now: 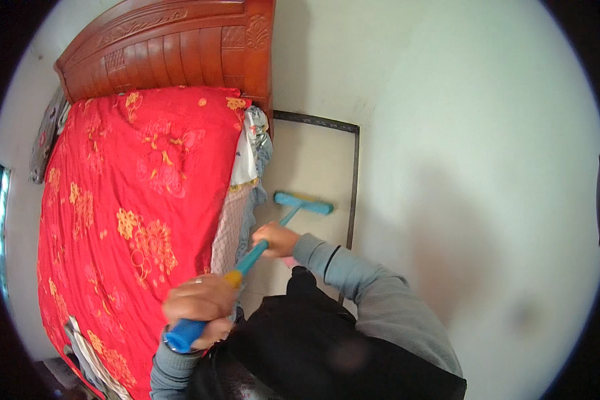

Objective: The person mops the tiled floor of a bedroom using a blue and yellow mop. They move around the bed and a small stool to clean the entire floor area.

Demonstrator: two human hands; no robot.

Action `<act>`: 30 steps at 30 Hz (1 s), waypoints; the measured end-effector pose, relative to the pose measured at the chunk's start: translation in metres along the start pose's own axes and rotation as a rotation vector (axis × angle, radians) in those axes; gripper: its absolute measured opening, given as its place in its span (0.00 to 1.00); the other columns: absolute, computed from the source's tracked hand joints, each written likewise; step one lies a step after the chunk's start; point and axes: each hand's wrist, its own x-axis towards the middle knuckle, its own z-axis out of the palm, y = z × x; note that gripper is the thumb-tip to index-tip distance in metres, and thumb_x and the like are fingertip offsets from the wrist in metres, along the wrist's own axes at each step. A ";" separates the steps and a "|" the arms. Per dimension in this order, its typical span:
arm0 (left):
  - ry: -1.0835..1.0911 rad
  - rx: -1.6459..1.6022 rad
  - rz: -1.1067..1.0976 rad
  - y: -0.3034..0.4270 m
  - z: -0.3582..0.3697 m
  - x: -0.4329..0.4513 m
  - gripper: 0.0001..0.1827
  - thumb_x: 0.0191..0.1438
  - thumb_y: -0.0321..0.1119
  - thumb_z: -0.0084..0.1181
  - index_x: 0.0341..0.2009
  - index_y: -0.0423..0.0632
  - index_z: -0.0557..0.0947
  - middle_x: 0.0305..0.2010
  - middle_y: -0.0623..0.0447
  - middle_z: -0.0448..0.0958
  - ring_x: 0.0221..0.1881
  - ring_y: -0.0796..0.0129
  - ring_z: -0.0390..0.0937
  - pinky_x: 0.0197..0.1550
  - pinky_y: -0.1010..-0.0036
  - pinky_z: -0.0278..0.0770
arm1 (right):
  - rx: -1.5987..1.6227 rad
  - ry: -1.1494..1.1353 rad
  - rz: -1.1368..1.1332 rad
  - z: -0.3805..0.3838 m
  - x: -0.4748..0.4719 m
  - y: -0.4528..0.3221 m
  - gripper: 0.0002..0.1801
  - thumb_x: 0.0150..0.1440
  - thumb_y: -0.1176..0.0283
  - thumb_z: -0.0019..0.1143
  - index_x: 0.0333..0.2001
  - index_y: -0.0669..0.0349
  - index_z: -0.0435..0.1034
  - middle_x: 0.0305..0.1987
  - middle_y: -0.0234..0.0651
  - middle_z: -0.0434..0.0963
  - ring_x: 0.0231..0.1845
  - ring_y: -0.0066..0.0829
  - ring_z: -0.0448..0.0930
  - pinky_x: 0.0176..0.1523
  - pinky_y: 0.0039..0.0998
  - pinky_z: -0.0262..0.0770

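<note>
A long-handled broom [305, 204] with a light blue head rests on the pale floor between the bed and the wall. My left hand [200, 305] is closed around the blue end of its handle, near a yellow section, over the bed's edge. Further down the turquoise shaft, my right hand [276, 240] grips it closer to the head. The bristles are mostly hidden under the head.
On the left stands a bed with a red floral cover [145, 200] and a carved wooden headboard [180, 55]. Bedding [235, 215] hangs down its side. A pale wall [460, 150] with dark skirting [353, 190] bounds the floor on the right.
</note>
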 end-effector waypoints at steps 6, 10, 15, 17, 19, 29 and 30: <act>-0.302 0.181 0.004 -0.132 0.034 0.056 0.14 0.40 0.26 0.69 0.24 0.44 0.73 0.27 0.51 0.72 0.34 0.54 0.74 0.43 0.64 0.70 | -0.313 0.175 0.118 -0.088 -0.014 0.136 0.09 0.39 0.73 0.60 0.20 0.57 0.65 0.24 0.40 0.70 0.31 0.47 0.73 0.34 0.44 0.68; -0.314 0.212 0.011 -0.221 0.061 0.096 0.16 0.36 0.26 0.70 0.24 0.45 0.72 0.27 0.51 0.70 0.33 0.56 0.73 0.47 0.62 0.71 | -0.423 0.250 0.278 -0.138 -0.021 0.209 0.09 0.39 0.75 0.61 0.21 0.57 0.66 0.26 0.40 0.71 0.35 0.46 0.73 0.36 0.42 0.69; -0.205 0.243 0.011 -0.291 0.087 0.133 0.17 0.35 0.27 0.70 0.23 0.45 0.71 0.28 0.51 0.70 0.34 0.59 0.73 0.53 0.59 0.70 | -0.543 0.242 0.352 -0.186 -0.024 0.264 0.05 0.42 0.75 0.59 0.24 0.57 0.68 0.28 0.38 0.72 0.36 0.43 0.73 0.41 0.38 0.69; -0.208 0.263 0.001 -0.313 0.094 0.140 0.17 0.36 0.29 0.70 0.24 0.45 0.71 0.28 0.51 0.71 0.35 0.59 0.73 0.53 0.59 0.70 | -0.516 0.245 0.458 -0.193 -0.028 0.275 0.08 0.43 0.75 0.59 0.25 0.55 0.65 0.29 0.33 0.71 0.38 0.40 0.73 0.48 0.44 0.68; -0.239 0.282 0.019 -0.333 0.103 0.144 0.17 0.37 0.31 0.71 0.25 0.46 0.72 0.29 0.51 0.72 0.35 0.59 0.74 0.51 0.59 0.70 | -0.504 0.233 0.544 -0.203 -0.032 0.276 0.05 0.46 0.75 0.54 0.27 0.54 0.65 0.32 0.30 0.72 0.40 0.38 0.73 0.53 0.46 0.67; -0.382 0.176 -0.104 -0.326 0.115 0.135 0.15 0.39 0.30 0.68 0.22 0.46 0.71 0.24 0.52 0.67 0.32 0.58 0.70 0.55 0.59 0.67 | -0.402 0.371 0.650 -0.179 -0.080 0.282 0.02 0.50 0.72 0.46 0.26 0.53 0.67 0.32 0.32 0.73 0.42 0.38 0.74 0.51 0.47 0.66; -0.351 0.145 -0.109 -0.318 0.114 0.137 0.15 0.39 0.29 0.68 0.21 0.46 0.70 0.24 0.52 0.66 0.31 0.58 0.69 0.54 0.59 0.67 | -0.412 0.348 0.648 -0.181 -0.085 0.281 0.03 0.50 0.72 0.46 0.25 0.54 0.66 0.31 0.33 0.73 0.41 0.38 0.74 0.49 0.45 0.67</act>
